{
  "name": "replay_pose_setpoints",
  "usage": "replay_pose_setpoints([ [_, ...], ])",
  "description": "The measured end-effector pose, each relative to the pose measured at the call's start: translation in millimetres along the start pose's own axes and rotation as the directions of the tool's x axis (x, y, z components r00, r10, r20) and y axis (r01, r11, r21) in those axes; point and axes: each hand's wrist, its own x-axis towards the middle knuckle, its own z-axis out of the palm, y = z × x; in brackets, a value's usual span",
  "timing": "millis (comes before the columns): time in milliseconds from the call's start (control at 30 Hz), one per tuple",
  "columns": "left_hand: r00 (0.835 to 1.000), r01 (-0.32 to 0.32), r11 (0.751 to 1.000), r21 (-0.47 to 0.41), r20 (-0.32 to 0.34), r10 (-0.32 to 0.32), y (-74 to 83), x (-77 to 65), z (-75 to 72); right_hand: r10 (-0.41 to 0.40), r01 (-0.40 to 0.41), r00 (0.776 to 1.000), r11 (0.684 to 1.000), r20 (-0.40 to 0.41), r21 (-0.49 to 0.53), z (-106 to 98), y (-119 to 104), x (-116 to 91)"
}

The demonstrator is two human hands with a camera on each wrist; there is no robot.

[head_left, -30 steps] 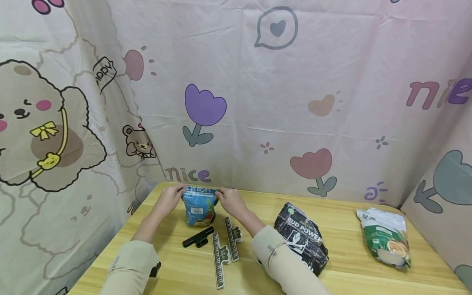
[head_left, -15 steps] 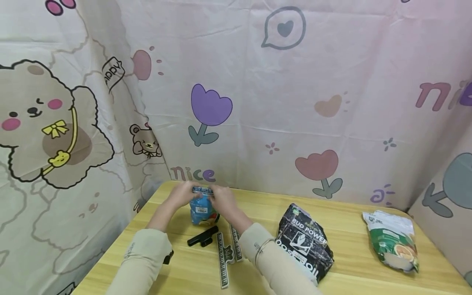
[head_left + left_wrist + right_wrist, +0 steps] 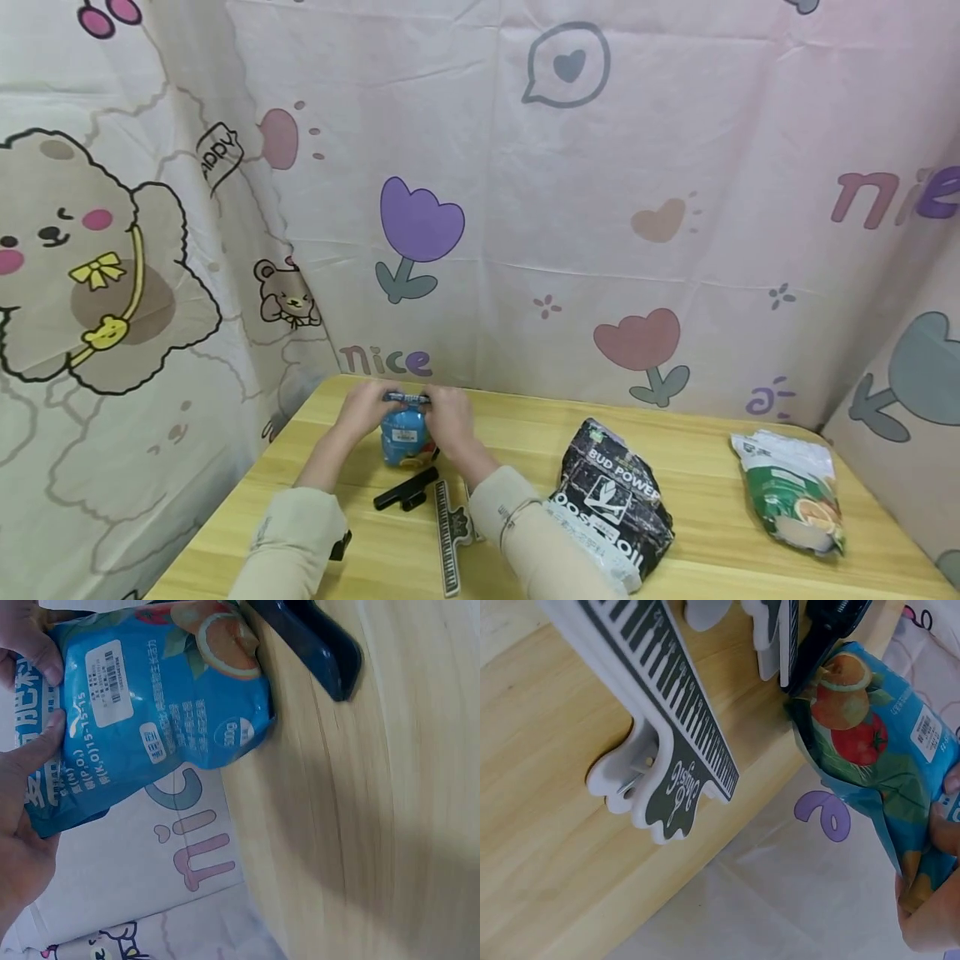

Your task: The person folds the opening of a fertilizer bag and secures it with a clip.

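A blue fertilizer bag with fruit pictures stands upright near the table's back left. Its top edge is folded over in the head view. My left hand pinches the left end of that top, thumb in front, as the left wrist view confirms for the left hand. On the other end, my right hand grips the top; the right wrist view shows thumb and fingers of the right hand on the bag. Just in front lies a black clip.
A piano-key-patterned clip lies in front of the black one; a second patterned clip is mostly hidden by my right sleeve. Farther right are a black soil bag and a green-and-white bag. A printed curtain borders the table.
Both hands have drawn closer together along the bag's top. The top, spread flat and tall before, is now folded down, so the bag looks shorter. The clips stay where they lay.
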Motion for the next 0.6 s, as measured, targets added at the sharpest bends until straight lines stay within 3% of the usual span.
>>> replay_pose_setpoints([
  [233,0.999,-0.003,1.000,-0.016,-0.050,0.002,-0.9,-2.1,3.7,0.002,-0.002,1.000,1.000,0.013,-0.013,-0.8,1.1,0.3],
  [500,0.998,-0.018,1.000,-0.024,-0.066,0.016,-3.4,-2.2,5.1,0.003,-0.010,0.989,0.999,0.148,0.051,-7.7,3.9,1.2],
  [600,0.998,-0.018,0.999,-0.042,-0.066,0.015,-3.2,-2.9,6.8,0.004,-0.010,0.992,0.999,0.130,0.047,-7.6,4.1,-0.6],
])
